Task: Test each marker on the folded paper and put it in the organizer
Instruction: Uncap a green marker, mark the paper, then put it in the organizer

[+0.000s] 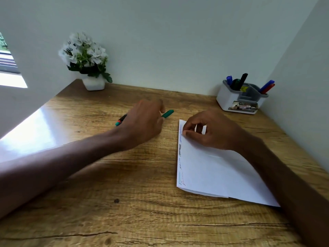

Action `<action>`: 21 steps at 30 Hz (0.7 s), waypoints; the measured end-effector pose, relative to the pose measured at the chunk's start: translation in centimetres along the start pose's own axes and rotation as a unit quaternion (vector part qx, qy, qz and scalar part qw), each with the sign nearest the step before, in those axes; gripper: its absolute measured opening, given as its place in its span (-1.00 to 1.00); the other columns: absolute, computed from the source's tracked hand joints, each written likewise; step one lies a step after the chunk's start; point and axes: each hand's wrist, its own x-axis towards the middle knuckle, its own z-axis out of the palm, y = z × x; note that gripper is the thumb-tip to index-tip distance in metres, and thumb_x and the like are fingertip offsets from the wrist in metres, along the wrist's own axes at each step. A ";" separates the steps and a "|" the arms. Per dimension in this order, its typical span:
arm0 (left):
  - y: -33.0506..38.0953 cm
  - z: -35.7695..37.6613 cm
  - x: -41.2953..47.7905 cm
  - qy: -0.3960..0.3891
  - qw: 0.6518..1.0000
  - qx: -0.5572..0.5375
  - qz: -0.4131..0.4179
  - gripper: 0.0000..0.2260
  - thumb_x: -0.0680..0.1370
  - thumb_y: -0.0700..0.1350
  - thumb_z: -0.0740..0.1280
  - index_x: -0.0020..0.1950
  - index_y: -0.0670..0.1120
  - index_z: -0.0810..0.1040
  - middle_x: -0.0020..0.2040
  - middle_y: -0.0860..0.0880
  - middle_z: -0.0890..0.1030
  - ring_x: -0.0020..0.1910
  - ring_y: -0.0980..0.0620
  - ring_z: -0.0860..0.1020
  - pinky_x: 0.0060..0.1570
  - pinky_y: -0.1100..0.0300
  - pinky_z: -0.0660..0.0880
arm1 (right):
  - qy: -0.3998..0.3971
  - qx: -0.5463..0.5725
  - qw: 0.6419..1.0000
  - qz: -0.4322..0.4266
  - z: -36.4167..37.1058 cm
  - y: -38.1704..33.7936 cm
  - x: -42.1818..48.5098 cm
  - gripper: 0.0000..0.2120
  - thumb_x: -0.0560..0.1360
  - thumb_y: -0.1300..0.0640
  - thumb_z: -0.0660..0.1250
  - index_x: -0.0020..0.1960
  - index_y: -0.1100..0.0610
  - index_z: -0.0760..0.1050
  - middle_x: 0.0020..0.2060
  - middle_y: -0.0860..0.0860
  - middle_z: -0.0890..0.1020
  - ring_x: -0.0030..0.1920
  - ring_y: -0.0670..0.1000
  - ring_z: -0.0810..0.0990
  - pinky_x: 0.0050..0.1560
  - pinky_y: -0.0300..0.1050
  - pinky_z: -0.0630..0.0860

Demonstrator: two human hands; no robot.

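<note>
The folded paper (213, 172) lay nearest, toward the right edge of the tabletop (124, 202), its long axis running away from the person and short test scribbles lined up along its left edge. The right hand (213, 132) sat on its far end, thumb and bent fingertips planted near the far left corner. Whether they pinched the sheet or only pressed it flat could not be told.

Just left of the paper, near the middle of the tabletop, the left hand (142, 122) covered the loose markers with its back to the camera. A green marker (167, 113) stuck out beyond the knuckles on the right, pointing up toward the far right. A second marker end (121, 120), black with red and teal, showed at the wrist side, so the long axes ran roughly left to right under the palm. The left hand was plainly the nearer one for the pick. Its fingers were curled down and hidden, so it was unclear whether they held a marker, and how many markers lay beneath.

The organizer (227, 102) stood in the far right corner, well apart from both hands, already holding blue, black, green and red markers. A potted white flower (85, 56) occupied the far left corner.
</note>
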 end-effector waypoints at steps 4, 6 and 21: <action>0.6 -0.4 0.2 0.039 0.974 -0.216 -0.048 -0.89 0.53 -0.09 0.50 0.02 -0.02 0.64 -0.13 0.10 0.69 -0.20 0.20 0.65 -0.22 0.35 0.58 | 0.095 0.029 0.995 0.020 -0.1 -0.2 -0.1 -0.92 0.55 0.12 0.48 -0.02 0.08 0.75 -0.18 -0.13 0.74 -0.26 -0.11 0.66 -0.27 -0.31 0.55; 1.0 -0.6 0.2 0.033 0.953 -0.296 -0.058 -0.91 0.53 -0.09 0.50 0.01 -0.05 0.67 -0.13 0.05 0.73 -0.15 0.13 0.69 -0.12 0.25 0.64 | 0.140 0.066 0.985 0.070 -0.2 -0.3 0.0 -0.89 0.57 0.11 0.46 -0.02 0.13 0.74 -0.24 -0.12 0.73 -0.32 -0.14 0.68 -0.34 -0.32 0.57; 3.6 -0.3 -1.8 0.000 0.893 -0.450 0.004 -0.88 0.61 -0.19 0.40 0.10 -0.18 0.68 -0.09 -0.04 0.76 -0.23 -0.08 0.72 -0.26 0.06 0.67 | 0.174 0.564 0.782 0.201 -0.9 -1.4 0.5 -0.75 0.68 0.11 0.23 0.08 0.25 0.61 -0.06 0.19 0.74 -0.07 0.15 0.74 0.05 0.02 0.68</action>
